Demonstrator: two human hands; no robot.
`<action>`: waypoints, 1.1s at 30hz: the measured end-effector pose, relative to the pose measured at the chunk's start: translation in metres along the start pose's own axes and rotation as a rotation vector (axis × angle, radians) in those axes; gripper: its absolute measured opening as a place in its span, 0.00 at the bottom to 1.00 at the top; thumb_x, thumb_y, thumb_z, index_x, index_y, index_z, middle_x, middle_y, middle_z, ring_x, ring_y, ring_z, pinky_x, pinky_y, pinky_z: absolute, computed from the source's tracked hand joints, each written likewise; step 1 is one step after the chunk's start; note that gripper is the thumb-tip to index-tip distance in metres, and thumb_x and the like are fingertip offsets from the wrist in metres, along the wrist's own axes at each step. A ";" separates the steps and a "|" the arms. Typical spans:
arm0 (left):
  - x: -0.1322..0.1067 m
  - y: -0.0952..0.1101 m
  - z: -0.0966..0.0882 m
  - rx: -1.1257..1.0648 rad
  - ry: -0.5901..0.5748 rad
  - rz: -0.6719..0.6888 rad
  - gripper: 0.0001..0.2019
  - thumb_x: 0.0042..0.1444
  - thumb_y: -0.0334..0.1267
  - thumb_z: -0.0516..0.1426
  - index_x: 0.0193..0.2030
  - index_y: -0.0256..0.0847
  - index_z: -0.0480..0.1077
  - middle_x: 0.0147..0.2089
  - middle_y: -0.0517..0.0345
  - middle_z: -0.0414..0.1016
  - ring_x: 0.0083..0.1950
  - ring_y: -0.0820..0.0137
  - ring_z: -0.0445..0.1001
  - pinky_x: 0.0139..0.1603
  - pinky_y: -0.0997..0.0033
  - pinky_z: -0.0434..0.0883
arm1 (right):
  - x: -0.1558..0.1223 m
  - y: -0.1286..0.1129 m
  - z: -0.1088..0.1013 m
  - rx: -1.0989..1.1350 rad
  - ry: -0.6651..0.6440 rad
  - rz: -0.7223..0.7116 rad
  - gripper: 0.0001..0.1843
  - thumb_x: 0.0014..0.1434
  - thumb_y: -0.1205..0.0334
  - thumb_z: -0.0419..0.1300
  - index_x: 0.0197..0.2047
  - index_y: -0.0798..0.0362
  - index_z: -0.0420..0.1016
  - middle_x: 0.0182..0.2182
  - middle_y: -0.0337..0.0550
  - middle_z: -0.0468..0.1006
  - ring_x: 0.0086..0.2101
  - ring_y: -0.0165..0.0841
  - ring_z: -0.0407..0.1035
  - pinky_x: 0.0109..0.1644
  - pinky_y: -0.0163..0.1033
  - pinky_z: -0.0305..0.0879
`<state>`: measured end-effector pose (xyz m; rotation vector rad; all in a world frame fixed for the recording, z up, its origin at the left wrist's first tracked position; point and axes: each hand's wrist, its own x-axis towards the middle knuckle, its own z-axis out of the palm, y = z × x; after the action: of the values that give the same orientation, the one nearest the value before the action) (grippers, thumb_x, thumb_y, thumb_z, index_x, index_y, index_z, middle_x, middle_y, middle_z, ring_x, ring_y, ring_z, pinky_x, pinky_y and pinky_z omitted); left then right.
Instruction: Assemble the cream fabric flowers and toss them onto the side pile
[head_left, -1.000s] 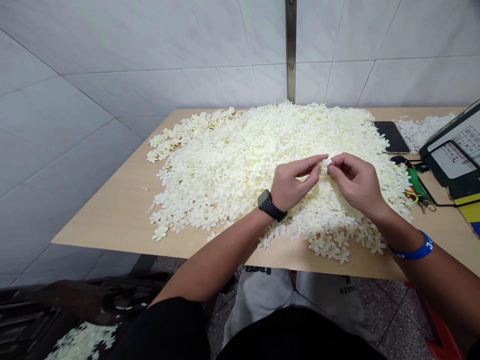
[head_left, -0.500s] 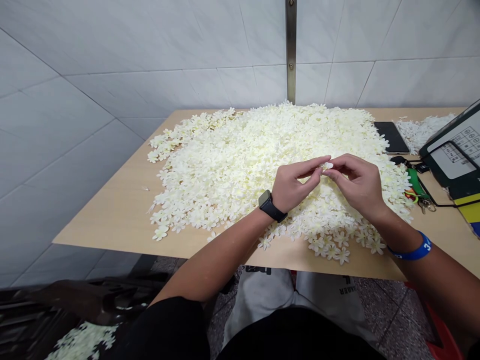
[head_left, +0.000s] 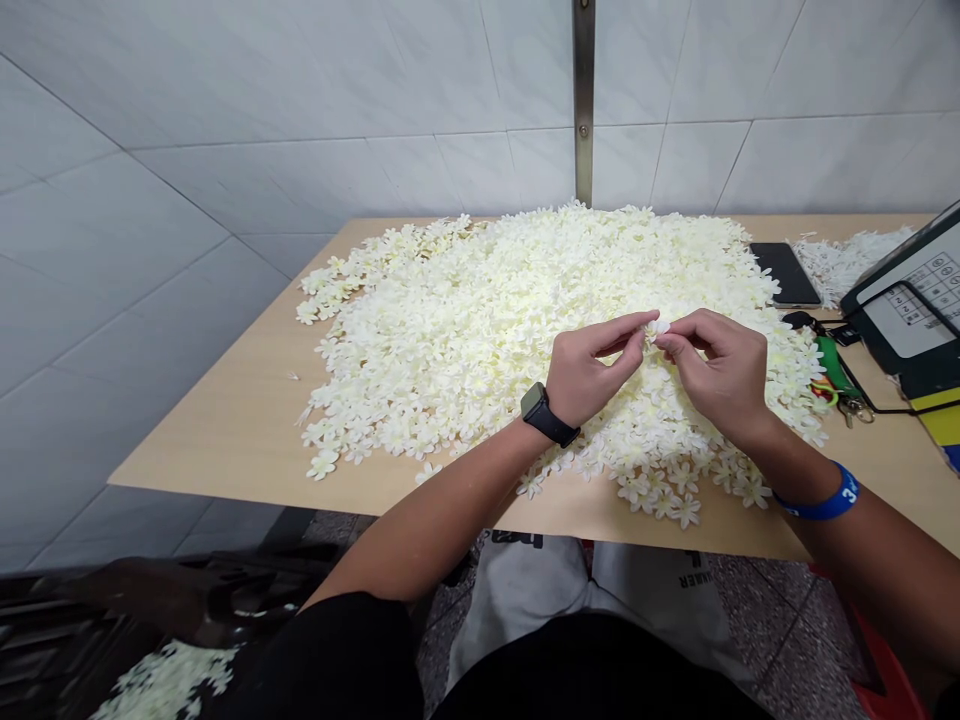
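Observation:
Between my two hands is a small white artificial flower (head_left: pixel 657 328), held over the right part of a wide flower pile (head_left: pixel 480 320). My left hand (head_left: pixel 592 365), with a black watch at its wrist, pinches the flower from the left between thumb and fingers. From the right, my right hand (head_left: pixel 720 370) closes thumb and forefinger on the flower's petals. A blue wristband (head_left: pixel 825 500) circles my right forearm. The pile is made of many loose cream-white blossoms with pale yellow centres. My fingers partly cover the held flower.
A dark phone (head_left: pixel 784 274) lies right of the pile, beside a heap of thin white pieces (head_left: pixel 847 262). Keys with a green holder (head_left: pixel 831 362) and a dark box (head_left: pixel 911 300) are at the right. More blossoms (head_left: pixel 169 680) lie at lower left. A tiled wall (head_left: pixel 337 80) stands behind.
My right hand has shifted slightly to the right, and its fingertips have drawn a little apart from my left ones. The flower stays between them.

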<state>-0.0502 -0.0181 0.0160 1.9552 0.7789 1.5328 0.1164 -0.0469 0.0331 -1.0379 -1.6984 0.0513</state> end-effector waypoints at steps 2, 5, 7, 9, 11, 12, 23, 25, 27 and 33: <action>0.000 0.001 0.001 -0.005 0.011 -0.025 0.12 0.63 0.33 0.59 0.50 0.41 0.82 0.48 0.55 0.86 0.45 0.71 0.86 0.49 0.73 0.84 | 0.000 0.001 0.001 -0.057 0.013 -0.064 0.10 0.64 0.67 0.63 0.30 0.51 0.74 0.26 0.39 0.79 0.26 0.31 0.70 0.31 0.38 0.64; 0.003 0.000 -0.002 -0.004 0.058 -0.063 0.12 0.64 0.32 0.59 0.50 0.42 0.81 0.49 0.55 0.86 0.46 0.71 0.86 0.51 0.71 0.84 | 0.000 0.006 0.001 -0.152 0.013 -0.139 0.10 0.66 0.67 0.61 0.32 0.51 0.73 0.26 0.40 0.78 0.27 0.32 0.71 0.32 0.39 0.64; 0.007 -0.003 -0.005 -0.017 0.089 -0.090 0.12 0.64 0.33 0.59 0.50 0.42 0.81 0.50 0.55 0.85 0.48 0.70 0.85 0.53 0.70 0.84 | 0.000 0.010 0.001 -0.184 -0.003 -0.142 0.09 0.67 0.66 0.60 0.33 0.51 0.73 0.27 0.41 0.78 0.28 0.33 0.72 0.33 0.39 0.65; 0.010 -0.006 -0.007 -0.037 0.089 -0.110 0.11 0.65 0.34 0.59 0.50 0.42 0.81 0.50 0.55 0.85 0.49 0.70 0.85 0.53 0.70 0.84 | 0.001 0.014 -0.001 -0.197 -0.030 -0.099 0.07 0.68 0.66 0.58 0.36 0.50 0.75 0.31 0.43 0.79 0.31 0.34 0.73 0.35 0.40 0.66; 0.012 -0.007 -0.009 -0.053 0.063 -0.114 0.11 0.65 0.36 0.60 0.50 0.41 0.81 0.50 0.54 0.85 0.49 0.70 0.85 0.54 0.70 0.83 | 0.002 0.015 -0.002 -0.202 -0.064 -0.037 0.06 0.67 0.66 0.59 0.43 0.50 0.77 0.35 0.45 0.80 0.33 0.36 0.73 0.38 0.42 0.68; 0.011 -0.008 -0.009 -0.063 0.048 -0.113 0.11 0.65 0.37 0.60 0.51 0.41 0.81 0.51 0.54 0.85 0.49 0.70 0.85 0.54 0.69 0.83 | 0.003 0.014 -0.003 -0.195 -0.070 -0.007 0.06 0.66 0.65 0.60 0.46 0.49 0.77 0.37 0.45 0.80 0.34 0.36 0.73 0.39 0.43 0.69; 0.006 -0.004 -0.008 -0.141 -0.134 -0.110 0.15 0.66 0.47 0.60 0.54 0.46 0.80 0.54 0.55 0.84 0.54 0.65 0.83 0.57 0.65 0.82 | 0.001 0.004 0.001 0.258 -0.050 0.304 0.05 0.58 0.62 0.69 0.31 0.50 0.81 0.27 0.38 0.80 0.29 0.33 0.73 0.35 0.41 0.69; 0.007 -0.004 -0.009 -0.146 -0.151 -0.128 0.15 0.66 0.48 0.60 0.54 0.47 0.81 0.54 0.55 0.84 0.55 0.64 0.83 0.58 0.63 0.82 | 0.001 0.004 0.000 0.281 -0.049 0.325 0.04 0.57 0.63 0.69 0.30 0.49 0.81 0.25 0.38 0.79 0.28 0.32 0.72 0.33 0.40 0.69; 0.008 -0.004 -0.010 -0.158 -0.164 -0.137 0.15 0.65 0.48 0.60 0.54 0.47 0.81 0.54 0.55 0.84 0.55 0.63 0.83 0.59 0.62 0.81 | 0.002 0.004 0.000 0.300 -0.047 0.331 0.04 0.57 0.64 0.69 0.30 0.49 0.82 0.25 0.37 0.79 0.27 0.32 0.72 0.33 0.40 0.69; 0.010 -0.002 -0.012 -0.224 -0.179 -0.147 0.14 0.65 0.47 0.61 0.54 0.46 0.81 0.55 0.55 0.83 0.58 0.63 0.82 0.59 0.62 0.81 | 0.002 0.004 0.001 0.318 -0.036 0.342 0.05 0.56 0.65 0.69 0.29 0.48 0.82 0.24 0.37 0.78 0.26 0.32 0.72 0.33 0.40 0.71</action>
<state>-0.0599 -0.0091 0.0233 1.7985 0.6314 1.2801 0.1185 -0.0422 0.0323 -1.0761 -1.4680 0.5458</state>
